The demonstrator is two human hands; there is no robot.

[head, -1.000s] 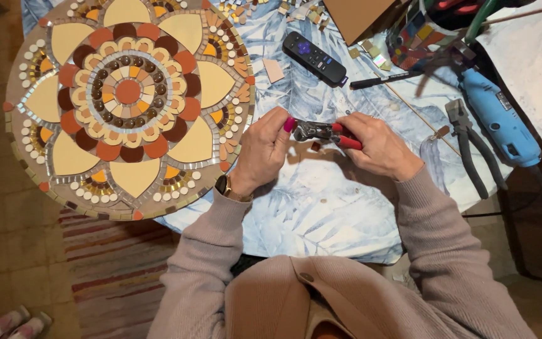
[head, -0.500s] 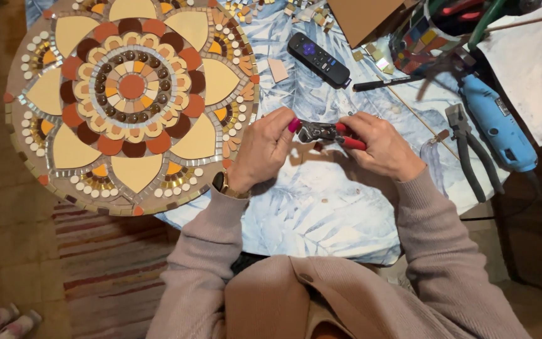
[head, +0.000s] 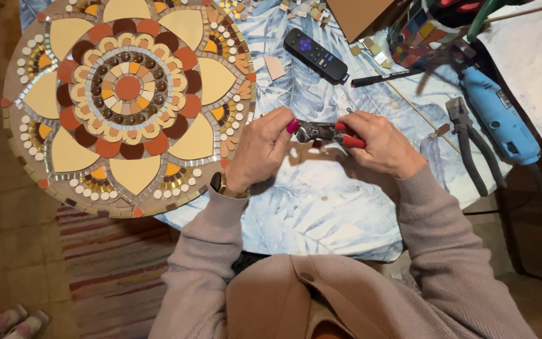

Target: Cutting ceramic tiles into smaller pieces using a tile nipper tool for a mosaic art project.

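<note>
Nippers [head: 322,132] gripped by both hands: left hand [head: 260,150], right hand [head: 381,143], beside mosaic's [head: 127,100] edge.

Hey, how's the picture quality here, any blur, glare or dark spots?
Head view: hands and nippers sharp, mosaic evenly lit without glare; soft shadow under the hands on the cloth; floor at left and right edge dim; green handle at top right blurred.

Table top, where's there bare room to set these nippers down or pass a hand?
Bare cloth lies just below both hands, between the round mosaic and the dark pliers. A smaller gap sits between the remote and the left hand. The top right is crowded: marker, blue rotary tool, loose tile bits. The right hand holds the nippers.
</note>
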